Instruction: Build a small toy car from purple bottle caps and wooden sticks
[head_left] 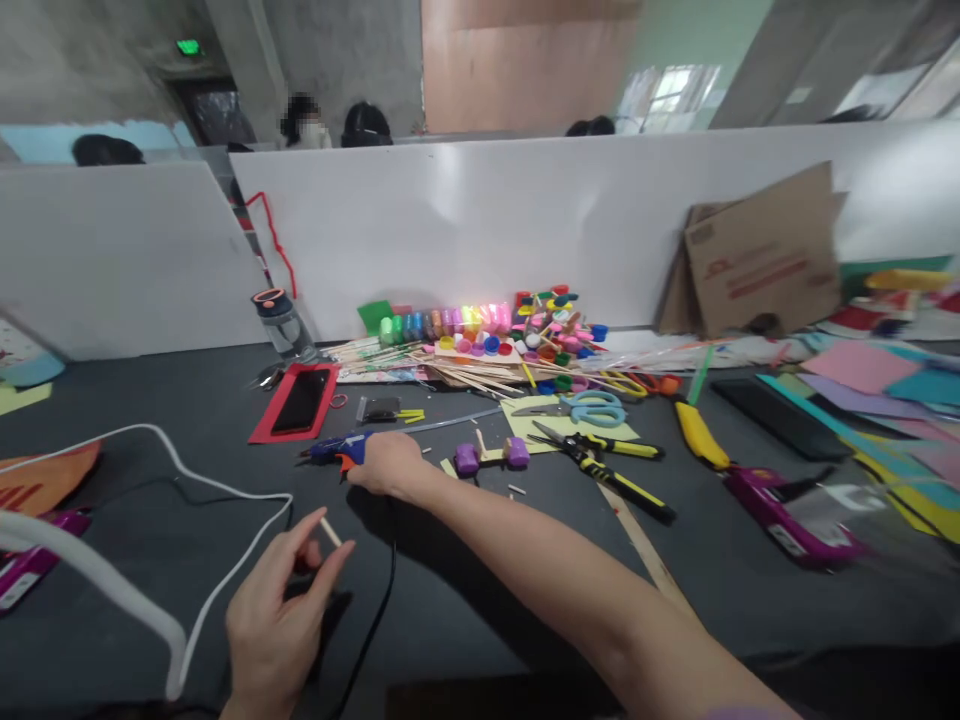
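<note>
My left hand point(281, 600), low in the view, pinches a short wooden stick point(331, 532) between thumb and fingertip. Reaching across to the left, my right hand point(394, 463) is wrapped round a blue hot glue gun point(330, 448) with an orange trigger. Its nozzle points left, and a black cord runs down towards the table's front edge. Just right of that hand lies a small piece with two purple blocks point(466, 458) and an upright wooden stick between them. Yellow-handled pliers point(600, 470) and blue-handled scissors point(596, 408) lie further right.
A white cable point(247, 495) loops over the left side. Behind my hands are a phone point(300, 400) on red card, a water bottle point(283, 325), and paint pots with wooden sticks. A yellow-and-purple tool point(787, 515) and coloured paper lie right. A white partition point(480, 220) stands behind.
</note>
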